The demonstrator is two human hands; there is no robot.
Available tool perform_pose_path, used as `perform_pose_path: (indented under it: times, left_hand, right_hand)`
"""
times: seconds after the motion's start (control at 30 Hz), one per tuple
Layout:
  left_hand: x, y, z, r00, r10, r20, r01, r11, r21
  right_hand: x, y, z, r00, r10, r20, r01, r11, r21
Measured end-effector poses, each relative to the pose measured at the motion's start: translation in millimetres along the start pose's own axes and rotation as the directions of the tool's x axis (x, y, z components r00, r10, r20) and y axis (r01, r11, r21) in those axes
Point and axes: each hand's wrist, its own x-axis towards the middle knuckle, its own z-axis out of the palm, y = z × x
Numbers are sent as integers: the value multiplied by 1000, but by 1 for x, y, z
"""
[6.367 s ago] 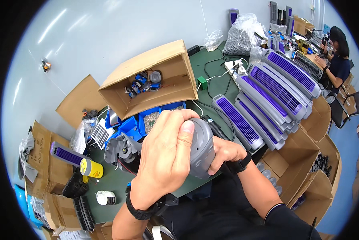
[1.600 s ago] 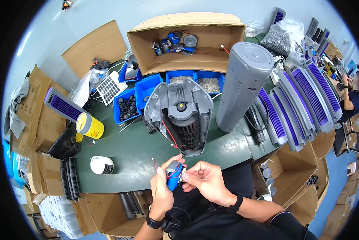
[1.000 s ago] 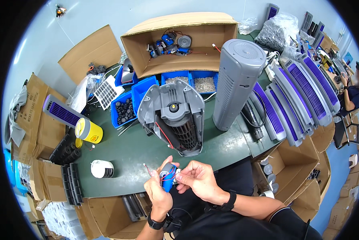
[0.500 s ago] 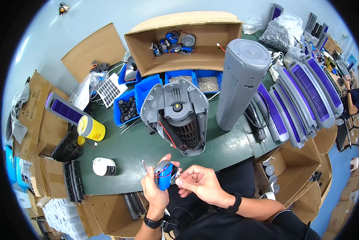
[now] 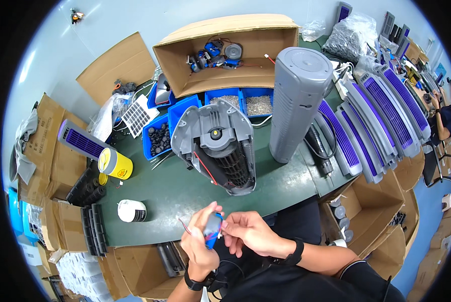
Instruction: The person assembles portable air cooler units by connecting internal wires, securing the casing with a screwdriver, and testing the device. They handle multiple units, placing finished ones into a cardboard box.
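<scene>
Above the front edge of the table, my left hand (image 5: 200, 251) is closed round a small blue-and-grey wired part (image 5: 214, 225), its grey face turned up and thin red wires trailing off it. The fingertips of my right hand (image 5: 253, 232) are pinched at the right side of that part; whether they grip a wire or plug there is hidden. Just beyond my hands an opened grey tower fan housing (image 5: 184, 126) stands on the table, its black slotted blower wheel (image 5: 234, 168) and a red wire showing inside.
A tall grey fan housing (image 5: 301, 105) stands behind right, beside an electric screwdriver (image 5: 318, 151) and several purple-grilled panels (image 5: 381, 110). Blue bins (image 5: 156, 136) and a cardboard box (image 5: 225, 83) holding similar parts line the back. Left are a white tub (image 5: 131, 211) and yellow container (image 5: 116, 163).
My left hand has turned the blue-and-grey part, so less of its blue side and more of its grey face shows. My right fingers have come in closer against it.
</scene>
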Motion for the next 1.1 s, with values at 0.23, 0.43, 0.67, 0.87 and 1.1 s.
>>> perform_pose_path:
  times: [0.23, 0.43, 0.67, 0.87, 1.1]
  left_hand:
    - [13, -1, -21, 941, -337, 36, 322, 856, -404]
    - [51, 36, -65, 831, -549, 83, 504, 683, -528]
    - [97, 111, -90, 945, -326, 21, 311, 878, -364]
    - [120, 152, -59, 994, -111, 14, 109, 939, -327]
    - [89, 146, -37, 998, -31, 58, 45, 962, -271]
  right_hand:
    - [-11, -19, 7, 993, -83, -83, 69, 985, -157]
    - [-18, -47, -5, 535, -824, -187, 617, 533, -579]
    - [16, -94, -17, 307, -951, 28, 606, 173, -777]
    - [-16, -108, 11, -58, -952, 301, 566, -279, -775]
    - [-26, -105, 69, 254, -932, 260, 750, 19, -662]
